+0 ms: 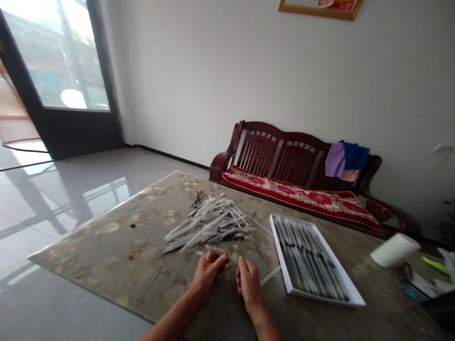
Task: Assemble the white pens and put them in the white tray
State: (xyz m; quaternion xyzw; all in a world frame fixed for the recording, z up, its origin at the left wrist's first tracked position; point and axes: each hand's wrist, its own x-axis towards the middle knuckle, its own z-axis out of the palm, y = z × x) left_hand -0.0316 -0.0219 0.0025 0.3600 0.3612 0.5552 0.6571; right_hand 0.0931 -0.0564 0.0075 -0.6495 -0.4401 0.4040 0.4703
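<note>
My left hand (209,269) is closed around a pen (215,250) with a clear barrel, just in front of a loose pile of pens (209,223) on the stone-patterned table (113,246). My right hand (249,283) is beside it, fingers curled together in a pinch; what they hold is too small to make out. A thin white pen part (270,274) lies on the table just right of that hand. A white tray (350,284) filled with rows of several pens sits further right.
A pair of glasses (197,199) lies behind the pile. A white paper roll (394,250) and small items are at the table's right end. A wooden bench (284,156) with a red cushion stands against the wall; a glass door (60,61) is at left.
</note>
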